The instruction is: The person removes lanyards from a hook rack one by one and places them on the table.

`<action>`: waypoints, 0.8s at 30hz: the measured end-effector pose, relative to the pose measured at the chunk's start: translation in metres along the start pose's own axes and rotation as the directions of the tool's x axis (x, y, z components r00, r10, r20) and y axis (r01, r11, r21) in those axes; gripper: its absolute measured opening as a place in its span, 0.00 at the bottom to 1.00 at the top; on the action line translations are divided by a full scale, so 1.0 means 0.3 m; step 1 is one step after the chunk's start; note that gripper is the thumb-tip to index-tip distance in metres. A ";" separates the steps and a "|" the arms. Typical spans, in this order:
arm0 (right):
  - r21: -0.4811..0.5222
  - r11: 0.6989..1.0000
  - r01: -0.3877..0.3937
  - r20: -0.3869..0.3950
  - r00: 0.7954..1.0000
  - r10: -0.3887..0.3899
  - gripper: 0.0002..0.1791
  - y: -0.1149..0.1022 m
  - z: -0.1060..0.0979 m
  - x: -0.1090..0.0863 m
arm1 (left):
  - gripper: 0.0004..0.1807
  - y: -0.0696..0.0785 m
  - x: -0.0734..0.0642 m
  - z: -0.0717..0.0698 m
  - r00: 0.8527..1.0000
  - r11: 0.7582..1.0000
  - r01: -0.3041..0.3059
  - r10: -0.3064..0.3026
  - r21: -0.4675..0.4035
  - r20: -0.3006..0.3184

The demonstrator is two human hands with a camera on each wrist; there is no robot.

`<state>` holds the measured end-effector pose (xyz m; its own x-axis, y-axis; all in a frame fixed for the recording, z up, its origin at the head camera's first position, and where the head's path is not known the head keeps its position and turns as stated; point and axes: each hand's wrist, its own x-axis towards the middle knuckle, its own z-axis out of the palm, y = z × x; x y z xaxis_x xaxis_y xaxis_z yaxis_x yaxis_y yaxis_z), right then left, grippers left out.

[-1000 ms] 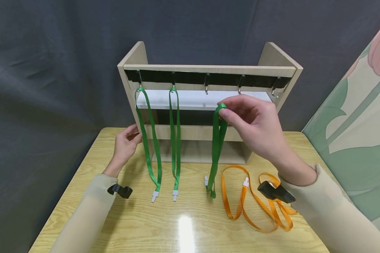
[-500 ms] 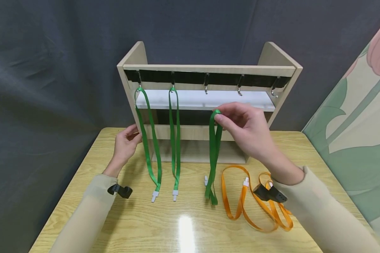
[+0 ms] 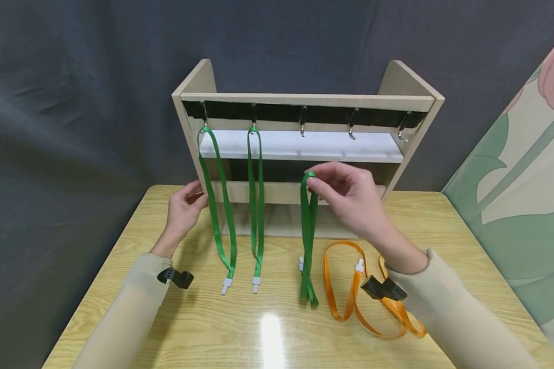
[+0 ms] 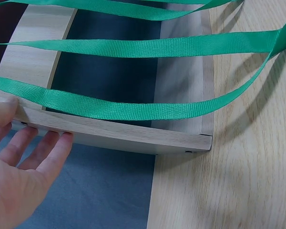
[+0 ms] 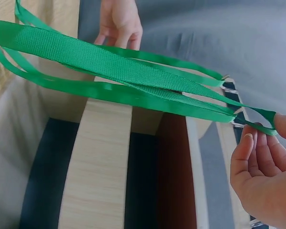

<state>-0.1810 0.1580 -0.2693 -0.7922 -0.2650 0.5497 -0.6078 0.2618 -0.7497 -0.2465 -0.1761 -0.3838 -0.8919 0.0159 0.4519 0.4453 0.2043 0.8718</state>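
Right grip [image 3: 351, 197] pinches top of green lanyard [image 3: 308, 225] between thumb and fingers; lanyard hangs below grip, before wooden rack [image 3: 277, 192]. Hooked green lanyards [image 3: 260, 215] to its left. Orange strap [image 3: 329, 282] lies beneath it on table [image 3: 212, 328]. Left grip [image 3: 182, 212] holds rack's side.

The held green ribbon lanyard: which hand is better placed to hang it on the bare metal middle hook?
Probably the right hand: it pinches the lanyard by its upper loop, below the hook in the head view. The left hand holds the pale wooden rack.
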 end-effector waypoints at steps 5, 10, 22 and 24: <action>0.009 1.000 -0.015 0.005 1.000 0.015 0.07 0.040 0.007 -0.005 | 0.18 -0.001 0.000 0.000 1.000 1.000 -0.002 0.002 -0.003 0.001; -0.018 0.998 -0.060 0.009 0.998 0.060 0.08 0.105 0.026 -0.011 | 0.18 -0.002 0.001 0.000 1.000 1.000 -0.010 0.010 -0.004 -0.001; -0.048 0.992 -0.114 -0.014 0.993 0.113 0.09 0.194 0.076 0.002 | 0.19 -0.004 0.003 0.000 1.000 1.000 -0.016 0.017 -0.009 0.006; -0.034 0.992 -0.124 -0.008 0.992 0.124 0.09 0.196 0.085 0.007 | 0.19 -0.003 0.002 -0.001 1.000 1.000 -0.014 0.014 -0.009 0.006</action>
<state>-0.2171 0.1491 -0.3217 -0.8617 -0.2229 0.4558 -0.5065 0.3237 -0.7992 -0.2475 -0.1765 -0.3842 -0.8860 0.0249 0.4630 0.4585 0.1957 0.8669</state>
